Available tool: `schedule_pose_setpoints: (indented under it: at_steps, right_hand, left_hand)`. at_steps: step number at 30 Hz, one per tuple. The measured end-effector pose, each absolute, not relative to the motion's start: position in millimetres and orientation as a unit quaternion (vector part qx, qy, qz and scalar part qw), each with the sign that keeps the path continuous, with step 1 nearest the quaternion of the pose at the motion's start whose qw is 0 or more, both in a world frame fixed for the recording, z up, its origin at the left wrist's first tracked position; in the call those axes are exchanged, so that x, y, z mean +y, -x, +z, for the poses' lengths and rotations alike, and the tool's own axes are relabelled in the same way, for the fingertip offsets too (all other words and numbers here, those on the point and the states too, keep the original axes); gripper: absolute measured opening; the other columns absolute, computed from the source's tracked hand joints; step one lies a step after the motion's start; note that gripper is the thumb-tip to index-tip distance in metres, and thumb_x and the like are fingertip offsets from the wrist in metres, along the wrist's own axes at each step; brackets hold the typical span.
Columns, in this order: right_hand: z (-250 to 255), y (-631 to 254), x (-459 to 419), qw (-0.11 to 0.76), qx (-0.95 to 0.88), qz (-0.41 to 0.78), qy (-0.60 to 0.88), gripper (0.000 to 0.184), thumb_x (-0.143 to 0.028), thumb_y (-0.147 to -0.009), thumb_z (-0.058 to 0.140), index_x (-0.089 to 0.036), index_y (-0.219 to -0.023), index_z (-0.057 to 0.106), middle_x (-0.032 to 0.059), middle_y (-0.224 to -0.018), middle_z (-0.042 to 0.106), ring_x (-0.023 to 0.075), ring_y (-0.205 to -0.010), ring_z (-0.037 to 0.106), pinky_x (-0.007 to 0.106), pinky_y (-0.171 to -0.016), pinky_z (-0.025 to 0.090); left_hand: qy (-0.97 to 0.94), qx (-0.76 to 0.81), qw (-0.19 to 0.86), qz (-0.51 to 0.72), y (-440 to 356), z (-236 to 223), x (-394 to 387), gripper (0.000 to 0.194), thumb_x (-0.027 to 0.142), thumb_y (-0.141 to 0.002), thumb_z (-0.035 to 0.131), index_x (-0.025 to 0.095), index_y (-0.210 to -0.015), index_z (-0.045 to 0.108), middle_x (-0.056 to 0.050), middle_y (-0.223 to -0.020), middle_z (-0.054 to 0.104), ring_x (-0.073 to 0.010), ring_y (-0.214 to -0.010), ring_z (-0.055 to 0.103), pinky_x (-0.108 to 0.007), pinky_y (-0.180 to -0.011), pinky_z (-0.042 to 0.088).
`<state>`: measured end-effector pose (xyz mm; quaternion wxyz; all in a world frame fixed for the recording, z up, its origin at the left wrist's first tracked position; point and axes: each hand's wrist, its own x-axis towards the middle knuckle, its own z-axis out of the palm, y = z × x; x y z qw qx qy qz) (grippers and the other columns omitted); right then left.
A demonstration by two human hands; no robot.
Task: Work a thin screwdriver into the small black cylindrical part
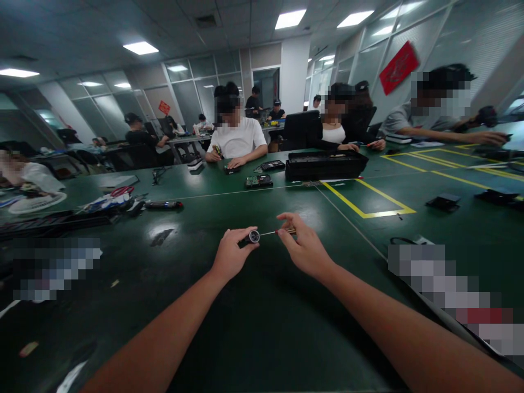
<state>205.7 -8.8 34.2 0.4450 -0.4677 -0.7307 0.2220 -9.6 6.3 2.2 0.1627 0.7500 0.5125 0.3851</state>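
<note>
My left hand (233, 252) is closed around a small dark part with a round, silver-rimmed end (254, 236); its exact kind I cannot make out. Opposite it, my right hand (305, 245) grips a thin screwdriver (269, 233) between thumb and fingers. The screwdriver's slim metal shaft points left at the round end, and its red and yellowish handle is partly covered by my fingers. Whether the tip touches the part is too small to tell. Both hands are held over the green table (254, 338), near its middle.
A black tray (327, 165) stands at the table's far side, beside a green circuit board (258, 181). A dark pen-like tool (164, 205) lies to the left. Black parts (443, 202) sit on the right. Across the table, a person in a white shirt (239, 139) works.
</note>
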Motion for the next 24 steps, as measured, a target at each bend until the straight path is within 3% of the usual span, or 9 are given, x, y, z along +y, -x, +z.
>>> schedule_pose_setpoints:
  at_steps: [4, 9, 12, 16, 19, 24]
  right_hand:
    - [35.7, -205.8, -8.2, 0.422, -0.73, 0.204, 0.497, 0.033, -0.045, -0.101, 0.037, -0.024, -0.103, 0.063, 0.0021, -0.076, 0.066, 0.0201, -0.065, 0.062, 0.033, -0.06, 0.041]
    - [36.2, -202.2, -11.3, 0.482, -0.702, 0.228, 0.473, 0.025, -0.035, -0.097, 0.046, -0.021, -0.115, 0.056, 0.0034, -0.084, 0.066, 0.0207, -0.073, 0.063, 0.034, -0.066, 0.044]
    - [33.0, -200.7, -6.3, 0.543, -0.632, 0.325, 0.447, 0.023, -0.041, -0.092, 0.056, -0.02, -0.101, 0.06, 0.0058, -0.089, 0.066, 0.0216, -0.083, 0.064, 0.036, -0.075, 0.048]
    - [21.1, -204.0, 10.9, 0.622, -0.452, 0.484, 0.418, 0.031, -0.051, -0.087, 0.059, -0.021, -0.085, 0.061, 0.0025, -0.079, 0.061, 0.0172, -0.069, 0.059, 0.035, -0.07, 0.051]
    - [12.0, -207.4, 19.8, 0.658, -0.407, 0.459, 0.436, 0.03, -0.051, -0.084, 0.064, -0.021, -0.083, 0.06, 0.0008, -0.075, 0.061, 0.0159, -0.067, 0.057, 0.033, -0.067, 0.05]
    - [12.0, -206.9, 15.4, 0.644, -0.475, 0.394, 0.452, 0.028, -0.049, -0.091, 0.057, -0.022, -0.088, 0.062, 0.0016, -0.078, 0.064, 0.0162, -0.069, 0.059, 0.032, -0.066, 0.049]
  left_hand:
    - [-0.753, 0.512, 0.162, 0.38, 9.2, 3.3, 5.9, 0.04, 0.02, -0.083, 0.075, 0.031, -0.121, 0.068, -0.003, -0.123, 0.07, -0.0262, -0.116, 0.061, -0.052, -0.111, 0.034]
    - [-0.752, 0.517, 0.162, 0.376, 9.0, 3.8, 4.4, 0.04, 0.021, -0.084, 0.074, 0.031, -0.122, 0.068, -0.004, -0.123, 0.07, -0.0268, -0.116, 0.061, -0.057, -0.114, 0.031]
    - [-0.764, 0.505, 0.146, 0.374, 8.6, 5.8, 2.2, 0.039, 0.022, -0.085, 0.073, 0.033, -0.122, 0.067, -0.003, -0.125, 0.069, -0.0261, -0.119, 0.06, -0.059, -0.117, 0.025]
    - [-0.789, 0.485, 0.111, 0.362, 4.8, 9.1, -0.6, 0.039, 0.025, -0.087, 0.071, 0.035, -0.124, 0.066, -0.001, -0.127, 0.068, -0.0238, -0.121, 0.059, -0.061, -0.12, 0.017]
    - [-0.773, 0.516, 0.127, 0.348, 2.3, 9.8, -0.5, 0.039, 0.024, -0.087, 0.071, 0.034, -0.125, 0.065, -0.003, -0.129, 0.067, -0.0251, -0.123, 0.058, -0.062, -0.118, 0.019]
    - [-0.76, 0.532, 0.15, 0.342, 2.7, 10.5, 0.6, 0.041, 0.024, -0.086, 0.072, 0.032, -0.125, 0.065, -0.004, -0.128, 0.068, -0.0256, -0.123, 0.058, -0.061, -0.118, 0.02]
